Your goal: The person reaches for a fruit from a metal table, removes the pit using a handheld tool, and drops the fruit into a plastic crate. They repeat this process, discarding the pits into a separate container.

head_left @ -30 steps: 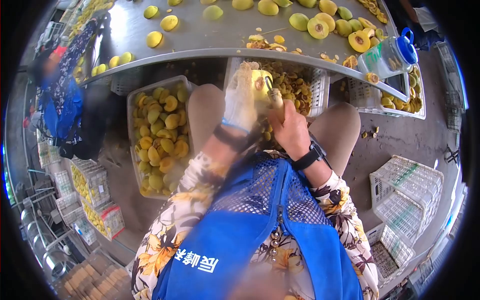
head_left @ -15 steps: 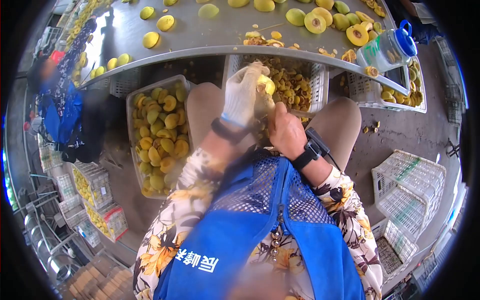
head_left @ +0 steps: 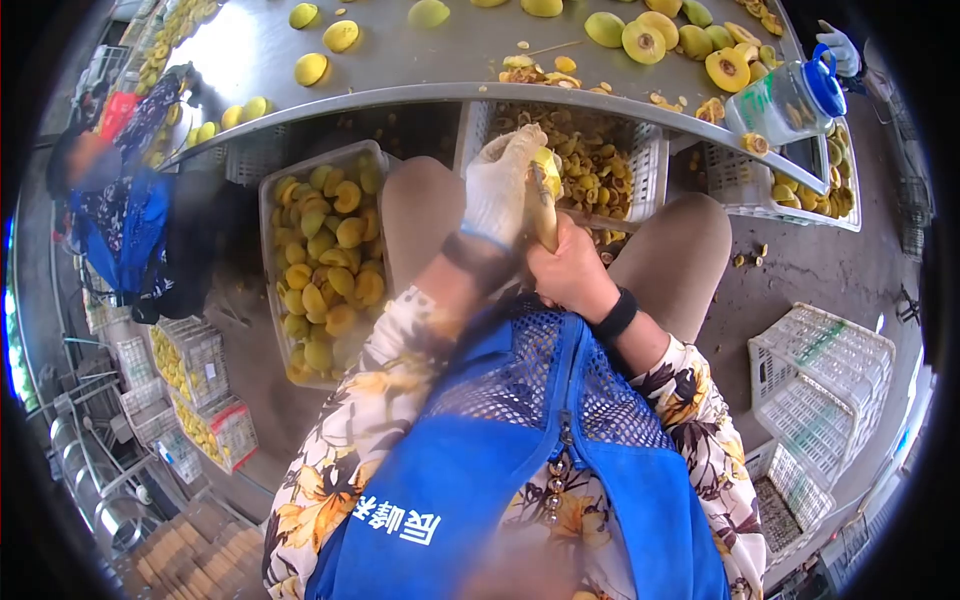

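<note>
My left hand (head_left: 503, 185), in a white glove, is closed round a yellow-green fruit (head_left: 548, 170), which shows at its fingertips. My bare right hand (head_left: 572, 262) grips the pale handle of a tool (head_left: 546, 215). The tool's upper end meets the fruit, and its tip is partly hidden there. Both hands are above my lap, close together. Behind them, under the table edge, a white crate (head_left: 648, 180) holds cut fruit pieces and scraps. To the left, another crate (head_left: 268, 230) is filled with yellow-green fruit.
A metal table (head_left: 400, 60) with scattered fruit and a blue-lidded bottle (head_left: 785, 100) spans the front. A fruit crate (head_left: 735, 185) stands at right, with white crates (head_left: 820, 375) behind it. Another person (head_left: 125, 220) is at left; a gloved hand (head_left: 840, 48) shows top right.
My right hand has turned, and its wrist now shows a plain black band. The tool's handle is clearer against the fruit. A gloved hand has appeared at the top right.
</note>
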A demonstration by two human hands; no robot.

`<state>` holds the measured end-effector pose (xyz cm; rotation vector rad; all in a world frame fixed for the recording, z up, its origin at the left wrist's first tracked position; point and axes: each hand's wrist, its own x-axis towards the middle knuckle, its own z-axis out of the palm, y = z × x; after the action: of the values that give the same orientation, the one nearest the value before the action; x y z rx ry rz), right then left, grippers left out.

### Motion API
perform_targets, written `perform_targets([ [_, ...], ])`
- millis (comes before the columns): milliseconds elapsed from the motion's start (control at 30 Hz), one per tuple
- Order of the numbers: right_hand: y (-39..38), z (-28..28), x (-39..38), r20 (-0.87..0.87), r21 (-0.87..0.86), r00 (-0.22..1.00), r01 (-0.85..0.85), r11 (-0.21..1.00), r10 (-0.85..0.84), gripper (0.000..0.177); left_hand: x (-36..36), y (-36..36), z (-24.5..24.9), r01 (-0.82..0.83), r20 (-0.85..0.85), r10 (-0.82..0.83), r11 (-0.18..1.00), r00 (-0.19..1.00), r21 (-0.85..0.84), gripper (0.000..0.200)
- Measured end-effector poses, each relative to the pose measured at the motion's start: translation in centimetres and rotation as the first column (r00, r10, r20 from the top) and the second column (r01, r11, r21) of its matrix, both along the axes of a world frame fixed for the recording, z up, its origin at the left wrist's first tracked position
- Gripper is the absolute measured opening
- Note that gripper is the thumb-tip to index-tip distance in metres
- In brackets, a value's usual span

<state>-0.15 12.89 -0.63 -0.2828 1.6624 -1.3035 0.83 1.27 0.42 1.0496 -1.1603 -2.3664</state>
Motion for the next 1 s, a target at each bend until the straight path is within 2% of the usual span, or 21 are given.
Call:
perform_targets([
  [33, 0.0, 0.8, -0.1, 0.144, -0.01, 0.989, 0.019, 1.0, -0.018, 0.024, -0.1, 0.0, -0.6, -0.002, -0.01, 0.001, 0.99, 1.0, -0.14, 0.022],
  [100, 0.1, 0.8, -0.3, 0.252, -0.038, 0.968, 0.025, 0.999, -0.014, 0.022, -0.3, 0.0, -1.7, -0.011, -0.033, -0.003, 0.913, 0.999, -0.408, 0.021],
  [200, 0.2, 0.5, -0.7, 0.409, -0.084, 0.913, 0.042, 0.996, -0.004, 0.019, -0.5, -0.8, -1.2, 0.111, -0.039, -0.113, 0.993, 0.993, -0.051, 0.021],
  [300, 0.2, -0.1, -0.7, 0.479, -0.125, 0.878, 0.069, 0.99, -0.001, 0.016, -0.1, -1.2, -2.8, 0.166, -0.127, -0.151, 0.979, 0.98, 0.119, 0.024],
  [333, 0.2, -0.3, -0.7, 0.488, -0.138, 0.873, 0.079, 0.987, -0.001, 0.015, -0.4, -1.2, -3.0, 0.128, -0.099, -0.122, 0.99, 0.988, 0.06, 0.024],
  [400, 0.2, -0.6, -1.4, 0.627, -0.197, 0.779, 0.131, 0.972, 0.022, 0.015, -1.1, -1.1, -3.1, 0.05, -0.046, -0.053, 0.997, 0.998, -0.062, 0.024],
  [433, 0.2, -0.7, -1.8, 0.688, -0.225, 0.725, 0.158, 0.961, 0.042, 0.015, -1.2, -1.5, -3.5, -0.005, -0.07, 0.008, 0.999, 0.998, 0.039, 0.027],
  [500, 0.3, -0.4, -1.7, 0.476, -0.342, 0.864, 0.009, 0.94, 0.165, 0.016, -1.0, -2.9, -4.4, -0.109, -0.102, 0.136, 0.966, 0.985, 0.236, 0.034],
  [533, 0.3, -0.3, -1.7, 0.354, -0.383, 0.908, -0.077, 0.921, 0.223, 0.016, -0.5, -3.3, -3.5, -0.13, -0.086, 0.159, 0.952, 0.983, 0.279, 0.034],
  [567, -0.1, -1.3, -1.8, 0.019, -0.322, 0.986, -0.154, 0.934, 0.168, 0.019, 0.0, -3.9, -2.2, -0.146, -0.07, 0.177, 0.937, 0.982, 0.318, 0.034],
  [600, -0.5, -2.2, -1.9, -0.32, -0.187, 0.941, -0.175, 0.967, 0.109, 0.023, 0.2, -4.4, -1.3, -0.158, -0.052, 0.189, 0.921, 0.981, 0.355, 0.035],
  [633, -0.4, -2.8, -2.3, -0.623, -0.042, 0.778, -0.145, 0.989, 0.088, 0.026, 0.3, -4.6, -1.0, -0.177, -0.047, 0.193, 0.955, 0.98, 0.236, 0.039],
  [667, -0.3, -3.2, -2.6, -0.85, 0.086, 0.516, -0.062, 0.994, 0.106, 0.028, 0.5, -5.0, -1.1, -0.222, -0.013, 0.225, 0.97, 0.974, 0.098, 0.041],
  [700, 0.1, 0.1, -3.4, -0.802, 0.211, 0.534, -0.167, 0.963, 0.268, 0.037, 0.8, -5.6, -1.4, -0.255, 0.013, 0.255, 0.966, 0.967, -0.038, 0.043],
  [733, -0.3, -0.1, -3.4, -0.772, 0.175, 0.602, -0.107, 0.979, 0.204, 0.039, 0.9, -6.0, -1.9, -0.267, 0.034, 0.276, 0.949, 0.96, -0.166, 0.045],
  [800, -0.7, -0.7, -4.1, -0.715, 0.145, 0.698, 0.084, 0.986, 0.046, 0.042, 2.0, -6.6, -3.4, -0.036, 0.055, 0.064, 0.909, 0.996, -0.415, 0.054],
  [867, -0.7, -0.6, -4.6, -0.683, -0.031, 0.727, 0.076, 0.997, -0.077, 0.045, 1.7, -5.2, -1.0, 0.251, 0.197, -0.216, 0.952, 0.956, -0.177, 0.056],
  [933, 0.2, 2.0, -5.2, -0.631, 0.061, 0.772, -0.049, 0.997, 0.076, 0.042, 1.0, -2.5, -1.6, 0.303, -0.014, -0.303, 0.953, 0.953, -0.018, 0.06],
  [1000, 2.5, 2.2, -6.1, -0.604, 0.017, 0.797, 0.009, 1.0, 0.003, 0.038, 0.0, 1.0, 0.6, 0.355, -0.051, -0.367, 0.921, 0.929, -0.158, 0.067],
])
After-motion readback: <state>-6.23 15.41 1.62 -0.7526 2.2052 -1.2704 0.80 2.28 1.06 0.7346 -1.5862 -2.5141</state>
